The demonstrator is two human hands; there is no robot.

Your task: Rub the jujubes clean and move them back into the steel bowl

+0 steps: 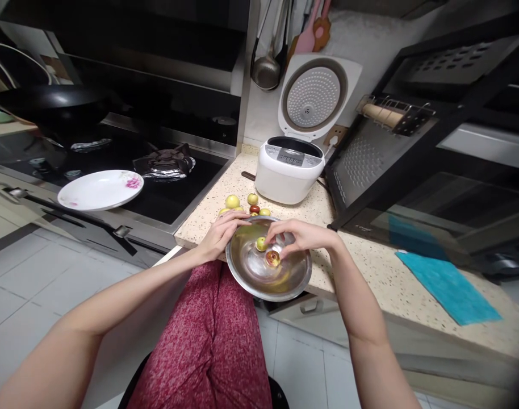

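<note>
A steel bowl (pixel 285 281) sits at the front edge of the speckled counter (pixel 370 267), overhanging it slightly. My left hand (pixel 222 232) grips the bowl's left rim. My right hand (pixel 296 236) hovers over the bowl with its fingertips pinching a small yellow-green fruit (pixel 261 243). A second small fruit (pixel 272 259) lies in the bottom of the bowl, just below my right fingers. Several more small yellow-green and reddish fruits (pixel 233 201) lie loose on the counter right behind the bowl.
A white rice cooker (pixel 289 170) with its lid raised stands behind the fruits. A gas stove (pixel 166 162) with a black wok (pixel 50 105) and a white flowered plate (pixel 100 190) lies to the left. A dark rack (pixel 383 153) and blue cloth (pixel 447 287) occupy the right.
</note>
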